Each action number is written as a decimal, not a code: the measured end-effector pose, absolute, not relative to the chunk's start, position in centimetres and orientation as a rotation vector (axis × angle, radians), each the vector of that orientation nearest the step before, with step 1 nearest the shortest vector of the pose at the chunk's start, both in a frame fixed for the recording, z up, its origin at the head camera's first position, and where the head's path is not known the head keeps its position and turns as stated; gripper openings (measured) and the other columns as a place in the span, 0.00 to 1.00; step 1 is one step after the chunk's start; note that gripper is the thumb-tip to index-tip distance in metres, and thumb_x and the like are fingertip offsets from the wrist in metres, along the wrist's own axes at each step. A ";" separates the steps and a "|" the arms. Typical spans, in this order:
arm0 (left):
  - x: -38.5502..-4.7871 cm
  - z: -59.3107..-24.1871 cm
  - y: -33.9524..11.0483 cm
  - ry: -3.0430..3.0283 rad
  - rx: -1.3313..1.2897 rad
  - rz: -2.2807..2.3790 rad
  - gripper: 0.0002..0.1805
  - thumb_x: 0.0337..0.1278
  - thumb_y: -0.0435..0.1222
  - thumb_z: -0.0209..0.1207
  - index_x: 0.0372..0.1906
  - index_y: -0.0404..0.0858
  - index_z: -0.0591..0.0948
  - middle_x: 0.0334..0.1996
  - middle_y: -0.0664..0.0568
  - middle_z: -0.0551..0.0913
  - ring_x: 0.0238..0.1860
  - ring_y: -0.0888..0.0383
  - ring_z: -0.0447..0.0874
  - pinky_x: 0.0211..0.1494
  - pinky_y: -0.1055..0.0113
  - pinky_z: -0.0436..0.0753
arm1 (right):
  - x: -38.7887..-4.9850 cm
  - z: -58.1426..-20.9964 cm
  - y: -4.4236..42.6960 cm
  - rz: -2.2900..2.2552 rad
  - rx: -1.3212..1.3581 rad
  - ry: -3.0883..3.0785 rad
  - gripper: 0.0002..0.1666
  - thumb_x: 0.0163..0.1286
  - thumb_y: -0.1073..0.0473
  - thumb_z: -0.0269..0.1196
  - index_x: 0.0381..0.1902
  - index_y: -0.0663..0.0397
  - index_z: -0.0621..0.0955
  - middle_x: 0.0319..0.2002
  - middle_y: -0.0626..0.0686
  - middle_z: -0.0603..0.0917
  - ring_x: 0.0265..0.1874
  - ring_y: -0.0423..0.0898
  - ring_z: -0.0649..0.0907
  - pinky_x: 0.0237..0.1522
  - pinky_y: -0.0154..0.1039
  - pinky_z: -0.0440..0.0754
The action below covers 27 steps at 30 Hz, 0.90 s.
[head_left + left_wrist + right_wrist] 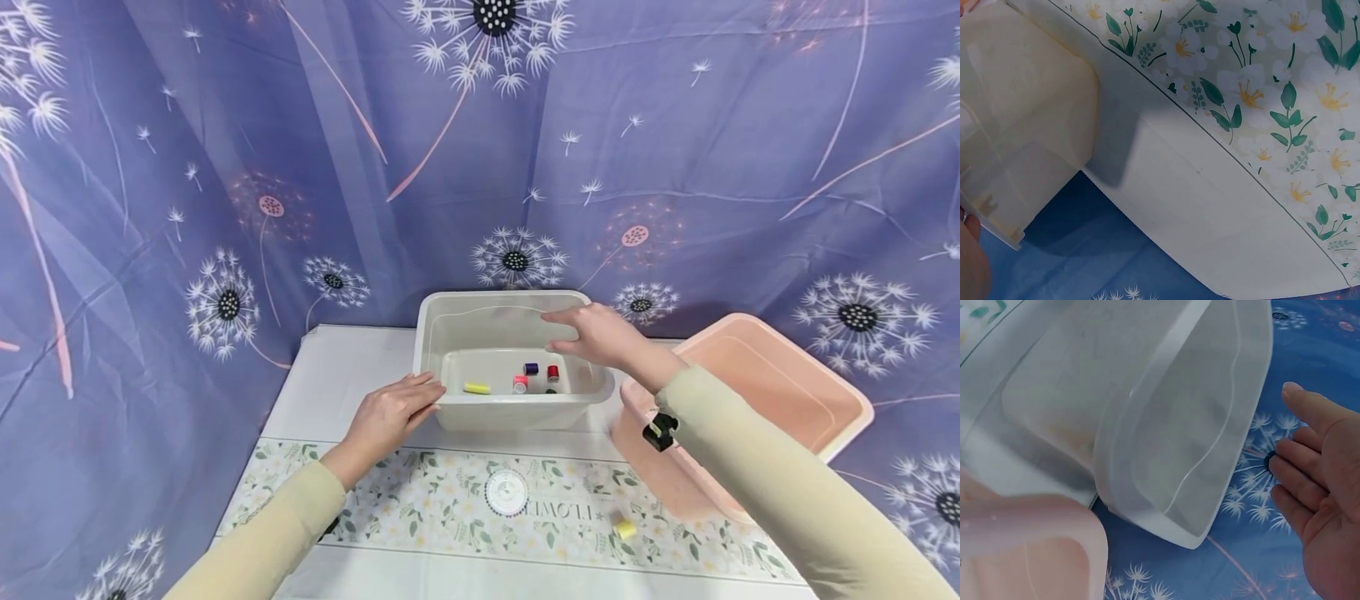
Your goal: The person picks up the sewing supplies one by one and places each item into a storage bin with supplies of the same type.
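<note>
My read: I was at the loose-spool step, right hand [596, 333] over the right side of the white bin [498, 400], thumb and fingers spread apart, nothing pinched. Left hand [393, 408] touched the bin's near-left corner at the rim; couldn't tell if the fingers curled round it. A next grab would, I judged, call for lowering the right hand and pinching one small piece between thumb and fingers, with the left steadying the bin. White bin's contents, all on its floor: yellow piece [476, 388] lying near the left, then purple spool [531, 368], pink spool [521, 384] and red spool [552, 372] bunched toward the right, plus a dark bit [551, 392] mostly hidden by the near rim. Pink bin [780, 379] sat angled to the right, partly behind my arm, so couldn't see all inside. Yellow spool [624, 529] lay outside both, on the flowered cloth [420, 517].
</note>
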<state>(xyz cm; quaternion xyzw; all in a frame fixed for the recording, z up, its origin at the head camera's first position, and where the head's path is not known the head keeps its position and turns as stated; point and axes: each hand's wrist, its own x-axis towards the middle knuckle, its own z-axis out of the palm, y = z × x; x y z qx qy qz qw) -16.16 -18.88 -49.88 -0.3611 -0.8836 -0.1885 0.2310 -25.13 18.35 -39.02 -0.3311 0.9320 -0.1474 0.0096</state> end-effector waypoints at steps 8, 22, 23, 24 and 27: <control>-16.1 -49.8 -18.8 -2.422 -0.999 -0.523 0.19 0.59 0.35 0.76 0.57 0.40 0.91 0.54 0.47 0.91 0.60 0.49 0.89 0.67 0.51 0.86 | -22.8 -38.0 18.6 -0.537 -1.052 2.898 0.35 0.73 0.50 0.72 0.73 0.60 0.79 0.65 0.63 0.84 0.30 0.52 0.92 0.65 0.66 0.82; -16.2 -50.1 -19.0 -2.404 -1.001 -0.519 0.20 0.58 0.35 0.77 0.56 0.39 0.91 0.53 0.48 0.92 0.60 0.49 0.90 0.66 0.50 0.86 | -17.8 -37.8 19.6 -0.664 -1.024 2.902 0.37 0.73 0.52 0.73 0.74 0.61 0.77 0.62 0.62 0.87 0.22 0.40 0.81 0.52 0.54 0.89; -16.2 -50.1 -19.0 -2.405 -1.000 -0.518 0.20 0.57 0.34 0.77 0.56 0.39 0.91 0.53 0.48 0.92 0.59 0.49 0.90 0.66 0.49 0.86 | -17.5 -37.9 19.7 -0.673 -1.034 2.905 0.37 0.73 0.52 0.74 0.74 0.62 0.78 0.62 0.62 0.87 0.27 0.45 0.86 0.54 0.56 0.89; -16.2 -50.1 -19.0 -2.408 -0.999 -0.517 0.20 0.58 0.35 0.77 0.57 0.39 0.91 0.53 0.48 0.92 0.60 0.49 0.90 0.67 0.49 0.86 | -17.2 -38.0 19.7 -0.681 -1.047 2.909 0.37 0.72 0.52 0.74 0.73 0.62 0.78 0.63 0.63 0.86 0.33 0.49 0.89 0.57 0.58 0.89; -16.2 -50.2 -19.0 -2.420 -0.996 -0.513 0.20 0.60 0.36 0.76 0.57 0.39 0.91 0.54 0.48 0.92 0.60 0.50 0.89 0.67 0.49 0.86 | -16.4 -38.3 20.0 -0.709 -1.098 2.919 0.37 0.71 0.53 0.74 0.72 0.64 0.79 0.66 0.64 0.83 0.53 0.60 0.90 0.63 0.61 0.86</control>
